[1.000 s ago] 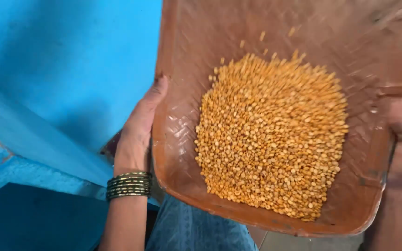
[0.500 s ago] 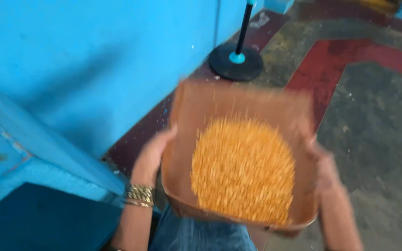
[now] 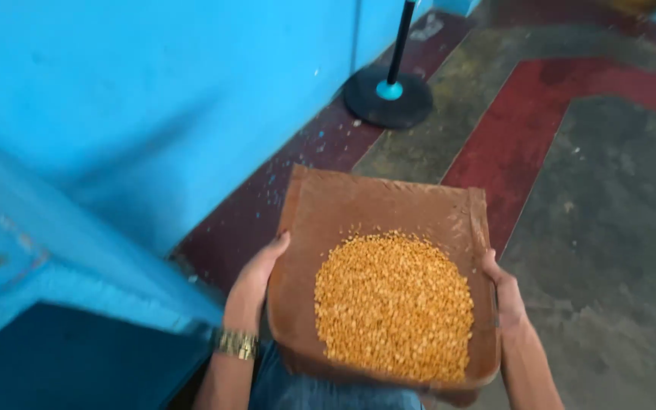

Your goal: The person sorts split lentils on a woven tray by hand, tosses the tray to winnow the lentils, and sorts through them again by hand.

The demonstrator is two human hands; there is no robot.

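Gripping a brown winnowing tray (image 3: 373, 209) by its side edges, the left hand (image 3: 256, 277) and right hand (image 3: 504, 292) are closed on it. Yellow split lentils (image 3: 394, 306) sit heaped at its near end, above the floor (image 3: 609, 228), right of the blue wall (image 3: 153, 99).

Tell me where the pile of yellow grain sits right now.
In the head view, the yellow grain lies heaped in the near half of the brown winnowing tray, low and centre, between the left hand and right hand gripping its side edges.
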